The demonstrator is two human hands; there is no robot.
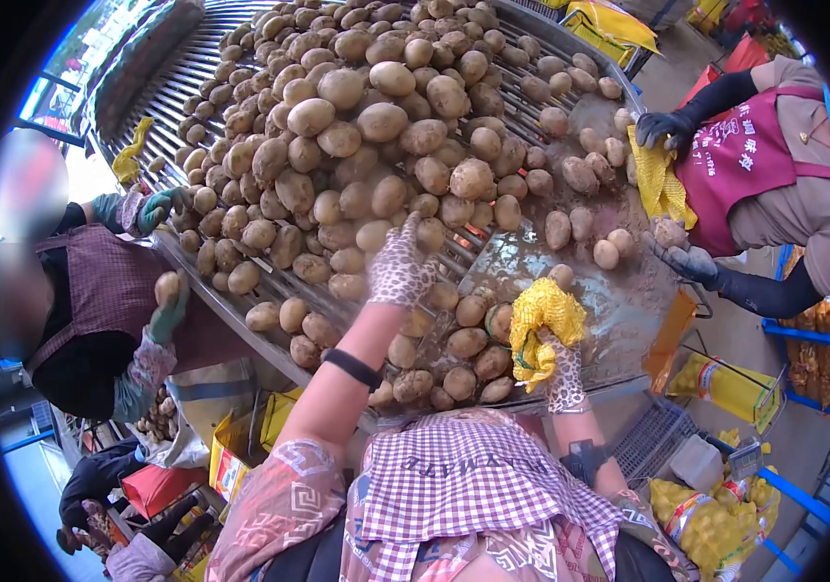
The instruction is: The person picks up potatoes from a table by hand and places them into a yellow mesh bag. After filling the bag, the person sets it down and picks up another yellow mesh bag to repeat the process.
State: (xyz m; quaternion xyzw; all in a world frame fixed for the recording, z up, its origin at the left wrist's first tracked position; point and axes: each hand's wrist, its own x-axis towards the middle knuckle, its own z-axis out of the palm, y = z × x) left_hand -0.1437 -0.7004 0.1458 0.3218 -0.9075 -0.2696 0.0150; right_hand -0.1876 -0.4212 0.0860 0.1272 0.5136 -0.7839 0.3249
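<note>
My left hand (pixel 402 270), in a leopard-print glove, reaches over the potato pile (pixel 337 141) with its fingers stretched forward. Its fingertips are among several potatoes, and I see none gripped. My right hand (pixel 563 378), gloved the same way, is closed around a bunched yellow mesh bag (pixel 549 318). This bag is held above the near edge of the sorting table, beside a few loose potatoes (pixel 467 341). Part of my right hand's fingers is hidden behind the mesh.
The slatted metal table (pixel 270 341) has a raised rim. At left, a co-worker's gloved hand (pixel 169 308) holds a potato. Opposite, a co-worker in a maroon apron (pixel 735 160) holds a yellow mesh bag (pixel 662 179) and a potato. Filled bags (pixel 696 519) and a crate (pixel 653 441) stand lower right.
</note>
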